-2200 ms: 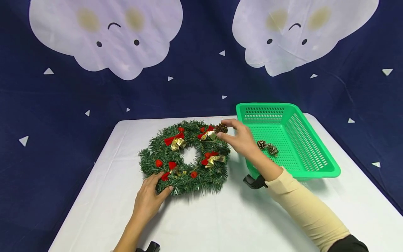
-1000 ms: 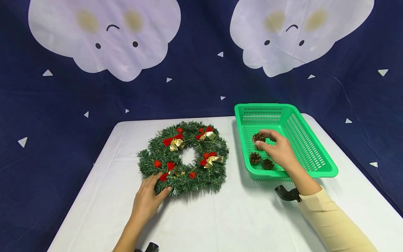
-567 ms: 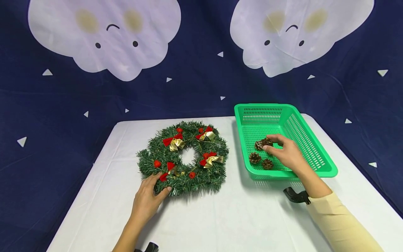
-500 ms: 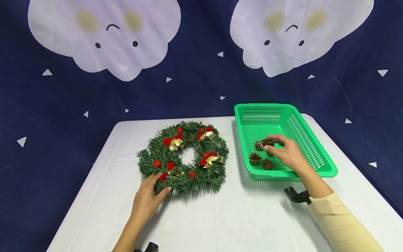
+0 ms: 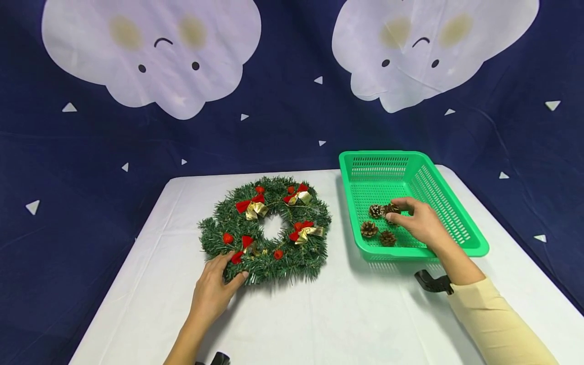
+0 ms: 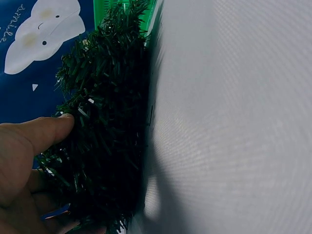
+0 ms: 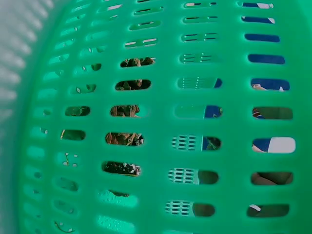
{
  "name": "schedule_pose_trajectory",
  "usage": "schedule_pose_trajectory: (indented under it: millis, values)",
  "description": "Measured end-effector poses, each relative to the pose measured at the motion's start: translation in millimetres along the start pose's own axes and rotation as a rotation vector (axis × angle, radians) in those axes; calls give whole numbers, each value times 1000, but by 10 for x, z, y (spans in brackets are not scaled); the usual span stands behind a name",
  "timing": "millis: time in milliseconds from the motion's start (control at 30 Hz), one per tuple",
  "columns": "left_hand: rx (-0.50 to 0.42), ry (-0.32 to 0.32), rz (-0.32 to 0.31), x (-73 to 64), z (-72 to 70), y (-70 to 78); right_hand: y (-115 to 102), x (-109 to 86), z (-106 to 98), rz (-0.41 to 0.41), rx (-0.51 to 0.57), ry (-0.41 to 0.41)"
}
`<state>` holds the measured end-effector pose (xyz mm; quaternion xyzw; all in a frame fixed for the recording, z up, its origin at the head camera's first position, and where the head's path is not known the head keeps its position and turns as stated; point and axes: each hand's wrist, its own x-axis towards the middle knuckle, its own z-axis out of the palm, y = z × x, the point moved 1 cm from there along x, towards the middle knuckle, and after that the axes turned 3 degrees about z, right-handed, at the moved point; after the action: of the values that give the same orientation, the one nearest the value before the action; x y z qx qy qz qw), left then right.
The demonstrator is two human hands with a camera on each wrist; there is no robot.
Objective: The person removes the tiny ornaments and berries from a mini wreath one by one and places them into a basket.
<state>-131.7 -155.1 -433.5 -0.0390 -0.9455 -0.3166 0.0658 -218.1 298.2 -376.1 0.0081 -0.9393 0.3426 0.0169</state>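
A green Christmas wreath [image 5: 278, 268] with red-and-gold bows and red berries lies flat on the white table. My left hand [image 5: 212, 291] holds its near left edge, thumb on the outer side and fingers over the greenery. In the left wrist view the thumb [image 6: 48, 131] presses into the tinsel. Inside the green basket [image 5: 461, 215], my right hand [image 5: 424, 223] pinches a pine cone [image 5: 392, 210] between thumb and fingers, low near the basket floor. Beside it lie several more pine cones, one frosted cone [image 5: 376, 211] touching or nearly touching it.
The basket stands at the table's right, its slotted wall [image 7: 156, 100] filling the right wrist view. Behind the white table [image 5: 283, 319] hangs a dark blue curtain [image 5: 283, 132] with clouds. A black wrist mount [image 5: 433, 282] sits under the right forearm.
My right hand has carried the pine cone from the wreath's upper right edge into the basket, then shifted slightly right and nearer with it. The left hand has stayed on the wreath.
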Motion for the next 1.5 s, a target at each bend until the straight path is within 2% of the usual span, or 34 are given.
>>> schedule_pose_trajectory:
  millis: [400, 800, 1000, 1200, 1500]
  values:
    - [-10, 6, -2, 0, 8, -3, 13, 26, 8, 34, -8, -80]
    - [-19, 44, 30, -3, 15, -8, 15, 25, 13, 39, -43, -77]
    - [-18, 26, 18, -12, 3, 1, 3, 8, 8, 31, -13, -42]
    - [-20, 16, 7, -16, 1, 4, -33, -27, 9, 5, 18, 31]
    - [-21, 6, 2, -3, 6, 5, -243, -93, 57, -74, 68, 130]
